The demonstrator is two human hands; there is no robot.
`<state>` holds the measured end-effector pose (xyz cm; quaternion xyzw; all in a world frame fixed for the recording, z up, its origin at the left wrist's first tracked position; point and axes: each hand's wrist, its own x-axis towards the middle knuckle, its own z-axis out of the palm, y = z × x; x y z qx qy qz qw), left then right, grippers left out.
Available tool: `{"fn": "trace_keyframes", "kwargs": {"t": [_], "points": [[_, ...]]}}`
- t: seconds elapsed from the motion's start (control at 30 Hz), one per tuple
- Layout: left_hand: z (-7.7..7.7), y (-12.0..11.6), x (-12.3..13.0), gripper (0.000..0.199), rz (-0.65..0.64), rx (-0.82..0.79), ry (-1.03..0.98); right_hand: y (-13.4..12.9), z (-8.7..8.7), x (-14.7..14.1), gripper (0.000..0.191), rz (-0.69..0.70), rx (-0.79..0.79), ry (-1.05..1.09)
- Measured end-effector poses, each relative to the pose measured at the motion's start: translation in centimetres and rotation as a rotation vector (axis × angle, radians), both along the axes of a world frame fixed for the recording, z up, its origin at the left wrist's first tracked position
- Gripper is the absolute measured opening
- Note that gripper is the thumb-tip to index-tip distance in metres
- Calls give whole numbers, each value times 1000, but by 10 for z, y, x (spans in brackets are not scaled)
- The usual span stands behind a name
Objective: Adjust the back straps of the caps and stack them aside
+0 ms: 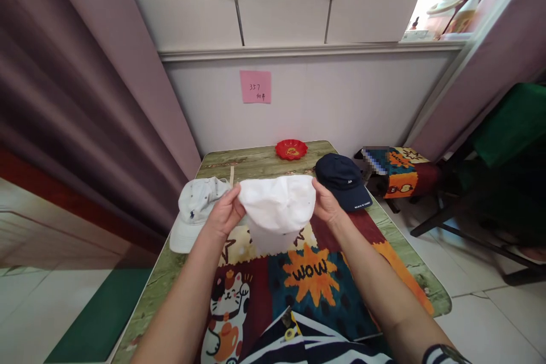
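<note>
Both hands (224,211) (327,202) half-curled on white cap (279,202)

Tbl (435,294) w/ mat (275,290), red dish (291,149), 2 caps (336,176).

The middle cap (279,199) is white, the dish (291,149) red with yellow patterning.

Three caps (279,200) (197,205) (341,179), seemingly, two hands (226,210) (326,202); one dish (291,149)
</note>
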<state>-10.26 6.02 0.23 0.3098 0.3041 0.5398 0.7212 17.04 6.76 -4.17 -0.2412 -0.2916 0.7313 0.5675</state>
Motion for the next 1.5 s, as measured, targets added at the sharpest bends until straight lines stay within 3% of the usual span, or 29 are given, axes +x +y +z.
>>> {"fn": "trace_keyframes", "kwargs": {"t": [0.13,0.2,0.27,0.4,0.47,0.6,0.7,0.83,0.93,1.07,1.17,1.27,1.37,1.5], "points": [[49,11,11,22,106,219,190,11,45,17,32,-129,284,-165],[59,9,12,20,110,339,305,11,52,24,26,-179,371,-299],[53,3,12,21,90,409,483,8,45,30,18,-196,423,-515],[14,-8,11,26,-32,392,792,-6,12,35,11,-118,461,-1021],[-1,-11,10,27,-78,381,860,-15,7,34,15,-59,475,-1145],[-4,-11,12,22,-110,449,961,-32,32,22,46,54,646,-1277],[2,-12,16,15,-43,564,1168,-48,54,4,39,129,871,-1492],[3,-18,24,13,96,716,1483,-66,54,-18,24,90,971,-1683],[0,-26,32,14,176,663,1614,-67,46,-21,14,0,912,-1642],[-8,-34,38,14,247,548,1515,-53,45,-13,12,-134,769,-1227],[-16,-35,39,13,334,478,1341,-37,47,-12,19,-85,550,-842],[-19,-31,42,28,342,448,1196,-22,39,-19,25,-6,411,-611],[-18,-27,48,42,340,446,1179,-8,24,-29,27,32,331,-504],[-24,-24,59,44,402,445,1205,6,4,-36,24,16,299,-602]]}}
